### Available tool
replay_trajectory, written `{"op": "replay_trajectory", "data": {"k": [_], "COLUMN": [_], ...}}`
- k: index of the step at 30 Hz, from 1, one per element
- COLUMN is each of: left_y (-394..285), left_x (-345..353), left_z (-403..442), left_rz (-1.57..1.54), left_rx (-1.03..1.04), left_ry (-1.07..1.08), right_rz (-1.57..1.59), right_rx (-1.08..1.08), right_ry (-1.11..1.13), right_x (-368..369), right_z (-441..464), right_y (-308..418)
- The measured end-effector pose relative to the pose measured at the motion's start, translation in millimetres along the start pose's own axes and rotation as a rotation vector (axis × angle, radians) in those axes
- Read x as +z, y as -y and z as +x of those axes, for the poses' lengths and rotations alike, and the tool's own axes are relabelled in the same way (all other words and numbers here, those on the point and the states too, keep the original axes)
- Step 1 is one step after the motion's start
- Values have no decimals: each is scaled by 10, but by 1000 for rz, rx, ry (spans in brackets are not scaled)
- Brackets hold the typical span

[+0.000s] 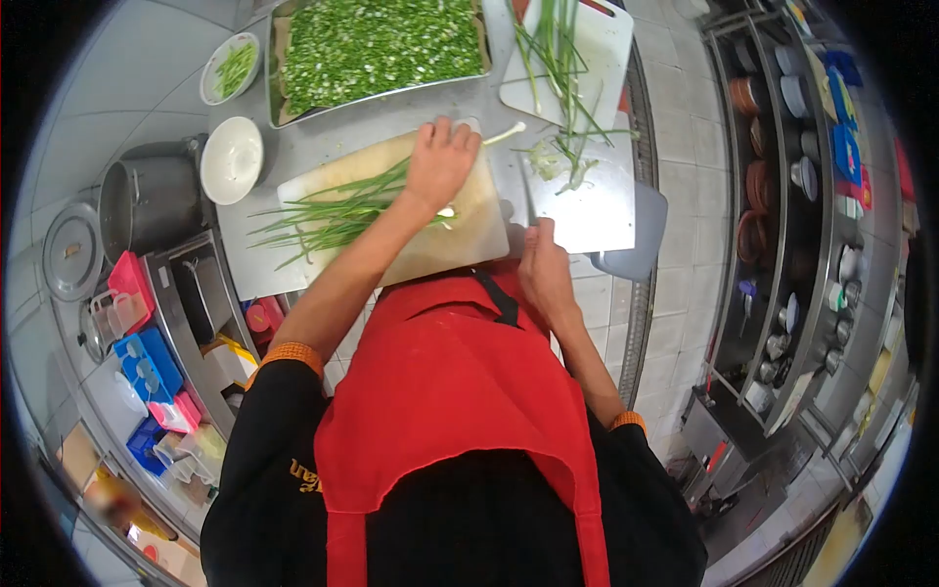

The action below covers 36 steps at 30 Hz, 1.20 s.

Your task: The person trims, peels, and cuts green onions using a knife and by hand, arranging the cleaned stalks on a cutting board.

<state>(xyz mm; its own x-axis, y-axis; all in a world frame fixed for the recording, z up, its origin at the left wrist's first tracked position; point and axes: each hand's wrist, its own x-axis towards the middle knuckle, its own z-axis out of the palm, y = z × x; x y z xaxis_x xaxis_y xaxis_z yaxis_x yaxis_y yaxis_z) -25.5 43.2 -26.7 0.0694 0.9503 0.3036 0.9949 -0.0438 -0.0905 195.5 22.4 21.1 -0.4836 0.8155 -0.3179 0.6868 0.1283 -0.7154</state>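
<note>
Holds at least one scallion (507, 133) in the curled left hand (447, 161), white tip out past the right of that grip, over the edge of the board (481, 230); holds a knife (529, 191) in the right fist (544, 256), blade pointing away, just beside the board; see the bunch (333, 217) on the board, left of the left grip and nearer the body; could nick the left fingers if swung leftward without tucking them in; could lose or skew the scallion through loose pressing on wet stems; could drag leaves off the board, left of the grip, by sweeping the left forearm low; could pick up scraps (567, 161), beyond the knife grip, through careless reaching; cannot make out the left fingertips or count the stems beneath the palm; cannot see the handle, covered by the right fist, nor tell the edge's facing; cannot see the far side of the tray (388, 98), beyond the left grip, cut off at the top.
</note>
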Motion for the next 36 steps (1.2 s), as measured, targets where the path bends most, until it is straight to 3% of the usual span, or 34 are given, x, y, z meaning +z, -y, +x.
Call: {"op": "replay_trajectory", "data": {"k": [3,4,6,9,13,15,17,18,20,22,23,24,25,26,27,31,33,36], "left_y": [65,139,348,1079,2266,2928,3384,3431,3295,3027,2744,2392,2025,1705,1467,866,710,638], "left_x": [-41,-113,-280,-373,-596,-526,-598,-653,-672,-687,-556,-531,-567,-597,-533,-334,-372,-368], "left_z": [6,16,62,7,-117,-234,-233,-217,-82,-5,6,-27,-43,-61,-130,-379,-431,-520], "left_rz": [-192,-181,-444,-580,-125,148,205,245,261,58,-310,-477,-603,-726,-716,-601,-549,-531], "left_rx": [-183,-187,-542,-692,-758,-675,-659,-611,-562,-342,-363,-405,-420,-432,-374,-340,-353,-328], "left_ry": [-49,-51,-103,-275,-217,-206,-97,-158,-221,-309,-359,-220,-57,105,170,203,204,210], "right_rz": [16,60,76,83,143,121,103,70,76,59,30,5,9,-43,-97,-126,-210,-271], "right_rx": [105,70,-64,-140,28,60,38,23,96,137,3,-132,-125,-289,-455,-510,-502,-489], "right_ry": [-30,-89,-231,-216,-171,-168,-166,-204,-174,-163,-210,-257,-256,-328,-403,-271,-112,-46], "right_x": [-84,-99,-68,-215,-346,-327,-324,-312,-335,-313,-268,-217,-179,-154,-139,-105,-115,-118], "right_z": [120,168,309,422,427,428,404,394,380,437,493,569,670,807,949,1356,1456,1518], "right_y": [68,63,-156,-172,-135,-219,-272,-238,-109,-106,-135,-142,-123,-95,-67,19,65,78]}}
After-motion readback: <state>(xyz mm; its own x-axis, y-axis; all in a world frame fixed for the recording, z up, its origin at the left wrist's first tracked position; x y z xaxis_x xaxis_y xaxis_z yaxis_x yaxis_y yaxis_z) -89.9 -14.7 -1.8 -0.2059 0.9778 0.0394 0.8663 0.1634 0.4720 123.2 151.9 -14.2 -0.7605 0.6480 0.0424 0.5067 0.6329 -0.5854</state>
